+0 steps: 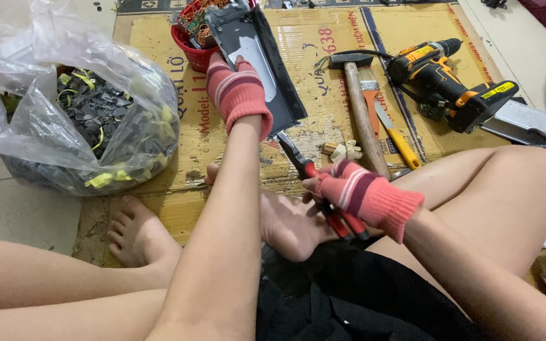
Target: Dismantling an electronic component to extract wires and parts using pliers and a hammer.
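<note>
Step in hand, as judged: dismantling a flat dark metal-and-plastic panel (261, 60) with pliers; the person is sitting on the floor over flattened cardboard (323, 136), legs folded, working above the feet.

Left hand (238, 95), in a red striped knit glove, is clenched around the lower edge of the panel, holding it tilted upright, its top end reaching up beside a red basket (191, 53) of copper-coloured scrap; the panel is raised off the cardboard.

Right hand (363, 192), gloved alike, is closed around the red handles of the pliers (311, 173); the pliers' dark nose is pointing up toward the panel's bottom corner; whether the nose is actually biting the corner I cannot tell, the contact being hidden behind the left wrist.

Next move, by my estimate, is calling for a firm squeeze and a twist or pull at that corner, the left hand bracing against it; slipping toward the bare foot is a risk.

Lying nearby: a hammer (361, 104), a yellow-handled tool (396, 136), a yellow-and-black cordless drill (453, 82); at the left, a clear bag (64, 107) of dark plastic fragments.
</note>
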